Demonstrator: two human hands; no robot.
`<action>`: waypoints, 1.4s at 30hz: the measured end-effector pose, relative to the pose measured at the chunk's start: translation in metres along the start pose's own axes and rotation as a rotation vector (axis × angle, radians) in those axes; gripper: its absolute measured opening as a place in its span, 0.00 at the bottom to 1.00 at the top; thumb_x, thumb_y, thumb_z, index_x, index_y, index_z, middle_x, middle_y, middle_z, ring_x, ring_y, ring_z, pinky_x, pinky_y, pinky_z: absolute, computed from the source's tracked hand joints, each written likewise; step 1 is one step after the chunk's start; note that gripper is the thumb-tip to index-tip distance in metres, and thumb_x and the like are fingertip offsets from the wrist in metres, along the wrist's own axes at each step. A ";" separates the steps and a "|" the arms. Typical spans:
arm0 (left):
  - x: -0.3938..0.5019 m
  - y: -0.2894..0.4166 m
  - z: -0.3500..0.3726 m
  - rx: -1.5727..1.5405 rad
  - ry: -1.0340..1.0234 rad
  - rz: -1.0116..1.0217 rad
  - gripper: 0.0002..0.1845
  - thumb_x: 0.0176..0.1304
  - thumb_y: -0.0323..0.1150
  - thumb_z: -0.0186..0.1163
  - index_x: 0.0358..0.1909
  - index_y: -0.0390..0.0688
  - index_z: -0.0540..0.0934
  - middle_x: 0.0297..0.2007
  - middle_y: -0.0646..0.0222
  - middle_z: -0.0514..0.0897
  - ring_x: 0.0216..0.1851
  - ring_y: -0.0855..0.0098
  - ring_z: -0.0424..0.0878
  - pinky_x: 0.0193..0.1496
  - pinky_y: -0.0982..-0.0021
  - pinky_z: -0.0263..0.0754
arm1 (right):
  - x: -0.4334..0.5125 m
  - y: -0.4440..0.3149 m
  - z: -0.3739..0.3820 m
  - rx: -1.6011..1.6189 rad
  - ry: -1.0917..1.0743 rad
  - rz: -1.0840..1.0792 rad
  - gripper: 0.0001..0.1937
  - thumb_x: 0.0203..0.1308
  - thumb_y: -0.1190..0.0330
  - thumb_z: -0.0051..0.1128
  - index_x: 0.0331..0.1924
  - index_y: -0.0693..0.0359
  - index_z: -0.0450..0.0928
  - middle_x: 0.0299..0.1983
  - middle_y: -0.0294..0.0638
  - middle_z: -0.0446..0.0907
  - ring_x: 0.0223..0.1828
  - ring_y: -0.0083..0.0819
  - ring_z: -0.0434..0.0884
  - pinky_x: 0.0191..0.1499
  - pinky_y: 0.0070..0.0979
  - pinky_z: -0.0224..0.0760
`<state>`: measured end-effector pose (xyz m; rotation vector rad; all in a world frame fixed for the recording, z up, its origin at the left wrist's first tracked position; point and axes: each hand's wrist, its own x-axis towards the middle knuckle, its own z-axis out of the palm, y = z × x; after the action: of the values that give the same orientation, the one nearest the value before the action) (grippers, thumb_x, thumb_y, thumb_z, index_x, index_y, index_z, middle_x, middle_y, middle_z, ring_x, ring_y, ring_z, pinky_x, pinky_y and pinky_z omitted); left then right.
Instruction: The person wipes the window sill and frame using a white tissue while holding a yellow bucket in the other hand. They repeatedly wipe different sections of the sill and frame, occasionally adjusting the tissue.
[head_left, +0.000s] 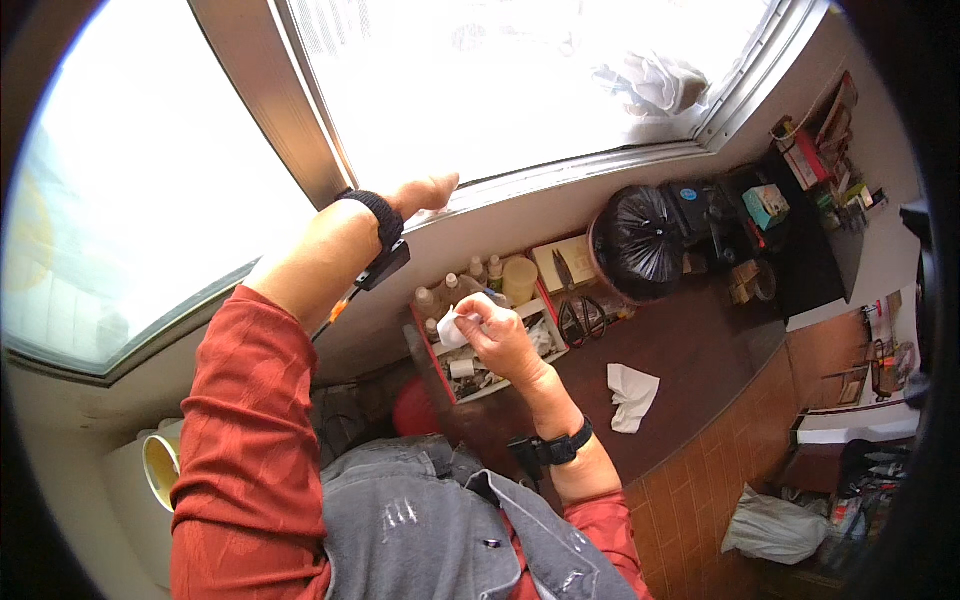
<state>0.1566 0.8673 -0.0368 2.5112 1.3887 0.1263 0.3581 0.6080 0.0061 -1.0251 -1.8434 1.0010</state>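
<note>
My left hand (426, 195) reaches across to the lower corner of a metal window frame (585, 166). Its fingers are largely lost in the glare, so whether they hold anything is unclear. Lower down, my right hand (499, 341) pinches a crumpled piece of white tissue or cloth (450, 330). Beneath this hand is a compartmented box with a red side (442, 376), holding small bottles (451, 283), a cream cup (520, 279) and assorted small items. Another white tissue or cloth (632, 397) lies on the dark tabletop (690, 352).
Black-handled scissors (582, 321) rest beside the box. A bin lined with a black plastic bag (641, 240) stands against the wall, near a teal tissue box (766, 206). A yellow-rimmed container (160, 471) is at far left. A pale bag (776, 525) lies at lower right.
</note>
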 end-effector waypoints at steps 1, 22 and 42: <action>0.000 -0.001 0.003 -0.006 0.014 0.003 0.12 0.55 0.24 0.54 0.43 0.38 0.74 0.33 0.57 0.81 0.34 0.61 0.79 0.36 0.63 0.75 | 0.001 0.001 0.002 -0.027 -0.004 -0.010 0.06 0.63 0.68 0.55 0.39 0.61 0.75 0.28 0.46 0.80 0.30 0.40 0.82 0.34 0.30 0.73; 0.001 0.000 0.000 -0.119 0.010 0.014 0.11 0.54 0.24 0.58 0.39 0.37 0.73 0.31 0.58 0.80 0.32 0.62 0.77 0.37 0.63 0.73 | -0.008 0.000 -0.007 -0.052 -0.007 0.005 0.06 0.62 0.68 0.56 0.39 0.60 0.75 0.29 0.48 0.82 0.32 0.43 0.83 0.33 0.31 0.75; 0.004 0.013 0.016 0.057 0.153 -0.118 0.11 0.53 0.26 0.60 0.38 0.36 0.73 0.32 0.57 0.80 0.33 0.62 0.76 0.39 0.62 0.72 | -0.011 0.004 -0.004 -0.065 -0.036 0.013 0.05 0.61 0.69 0.58 0.37 0.61 0.77 0.27 0.45 0.81 0.28 0.34 0.82 0.33 0.27 0.73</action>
<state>0.1727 0.8613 -0.0491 2.5030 1.6181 0.2634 0.3672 0.6010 0.0011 -1.0650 -1.9118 0.9786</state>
